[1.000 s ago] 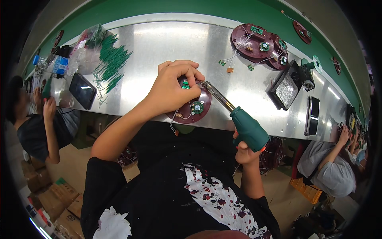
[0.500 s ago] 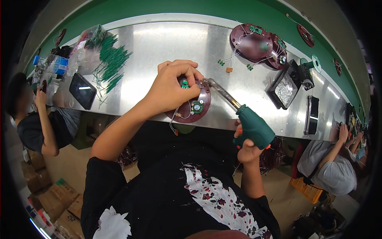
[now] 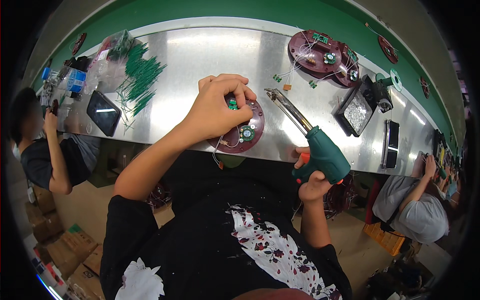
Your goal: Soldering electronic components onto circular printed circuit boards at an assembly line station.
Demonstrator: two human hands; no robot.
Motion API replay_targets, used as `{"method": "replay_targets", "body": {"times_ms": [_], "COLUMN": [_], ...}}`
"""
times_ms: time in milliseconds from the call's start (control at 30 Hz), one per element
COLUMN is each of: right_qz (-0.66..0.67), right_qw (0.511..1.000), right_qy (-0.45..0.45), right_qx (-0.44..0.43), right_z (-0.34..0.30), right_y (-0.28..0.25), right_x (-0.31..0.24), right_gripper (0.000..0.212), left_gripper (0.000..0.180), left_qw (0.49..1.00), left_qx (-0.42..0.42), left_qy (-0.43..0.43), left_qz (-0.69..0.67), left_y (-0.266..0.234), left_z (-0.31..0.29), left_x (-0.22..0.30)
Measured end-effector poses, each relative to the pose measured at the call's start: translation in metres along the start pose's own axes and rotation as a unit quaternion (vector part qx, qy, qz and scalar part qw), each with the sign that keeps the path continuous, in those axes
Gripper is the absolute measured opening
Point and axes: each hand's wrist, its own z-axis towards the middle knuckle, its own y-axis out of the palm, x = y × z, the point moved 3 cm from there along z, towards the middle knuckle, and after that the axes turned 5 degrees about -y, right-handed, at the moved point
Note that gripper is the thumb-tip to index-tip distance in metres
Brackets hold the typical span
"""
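Observation:
A round maroon plastic housing [image 3: 256, 125] lies at the near edge of the metal bench, with wires and small green circuit boards on it. My left hand [image 3: 216, 109] reaches over its upper part, thumb and fingertips pinched together; whatever is between them is hidden. A round green board [image 3: 247, 133] shows below that hand. In my right hand [image 3: 314, 187] is a green soldering gun [image 3: 327, 157], its grip wrapped by my fingers. The gun's metal barrel points up and left, its tip apart from the housing.
Wired maroon housings [image 3: 300, 47] sit at the back right, near a black tray [image 3: 371, 90] and a solder spool [image 3: 396, 80]. Phones [image 3: 104, 114] lie at both sides. Green wires [image 3: 140, 75] are heaped left, beside a bottle [image 3: 75, 81]. Other people work at both ends.
The soldering gun has moved right, and its tip has come away from the housing near my left fingertips. My left hand has stayed in place.

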Motion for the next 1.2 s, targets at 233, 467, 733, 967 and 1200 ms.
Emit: {"method": "replay_targets", "body": {"times_ms": [233,467,733,967,1200], "right_qz": [0.059,0.106,-0.106,0.007,0.031], "right_qw": [0.997,0.978,0.976,0.985,0.992], "right_qy": [0.042,-0.168,-0.01,-0.048,-0.041], "right_qx": [0.029,0.057,0.189,0.167,0.115], "right_z": [-0.002,-0.012,-0.025,-0.002,0.011], "right_y": [-0.013,-0.063,-0.073,-0.039,-0.019], "right_x": [-0.009,-0.035,-0.017,-0.022,-0.014], "right_gripper": [0.086,0.075,0.046,0.038,0.039], "left_gripper": [0.015,0.014,0.015,0.016,0.016], "left_qw": [1.0,0.999,0.999,0.998,0.998], "left_qx": [0.008,0.035,0.025,0.045,0.046], "left_qy": [0.022,0.022,0.001,0.03,0.023], "left_qz": [-0.003,0.0,-0.028,-0.034,0.022], "left_y": [0.0,0.002,0.004,0.004,0.001], "left_z": [-0.001,0.0,-0.003,0.002,-0.002], "left_x": [-0.001,-0.001,-0.007,-0.004,0.013]}}
